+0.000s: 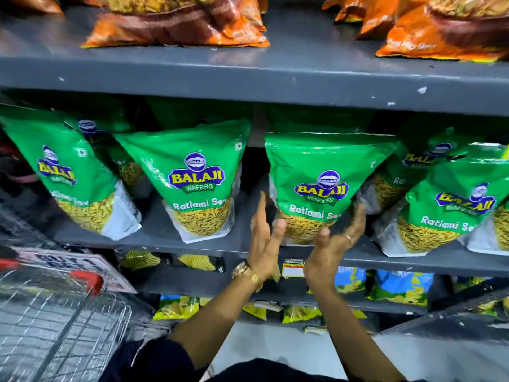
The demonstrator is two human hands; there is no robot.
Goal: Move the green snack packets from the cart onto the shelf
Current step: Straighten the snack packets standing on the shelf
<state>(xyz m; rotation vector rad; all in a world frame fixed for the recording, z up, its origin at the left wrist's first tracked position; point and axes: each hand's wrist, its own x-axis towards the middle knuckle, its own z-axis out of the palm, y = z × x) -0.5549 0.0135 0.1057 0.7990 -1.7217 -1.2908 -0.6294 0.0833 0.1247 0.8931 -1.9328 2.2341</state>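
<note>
Several green Balaji snack packets stand in a row on the grey middle shelf (154, 235). One green packet (322, 172) stands upright at the shelf's front edge, right of centre. My left hand (263, 241) is at its lower left side, fingers straight and spread, thumb across the packet's bottom corner. My right hand (340, 237) cups loosely below its lower right corner, fingers apart and touching the packet's edge. Neither hand is closed around it. The wire cart (63, 321) with a red handle sits at the lower left; no packets show inside it.
Orange snack bags (176, 26) lie on the shelf above. Yellow, blue and green bags (399, 288) fill the lower shelves. A gap separates the centre green packet (192, 175) from the one between my hands. A printed sign (74, 266) leans behind the cart.
</note>
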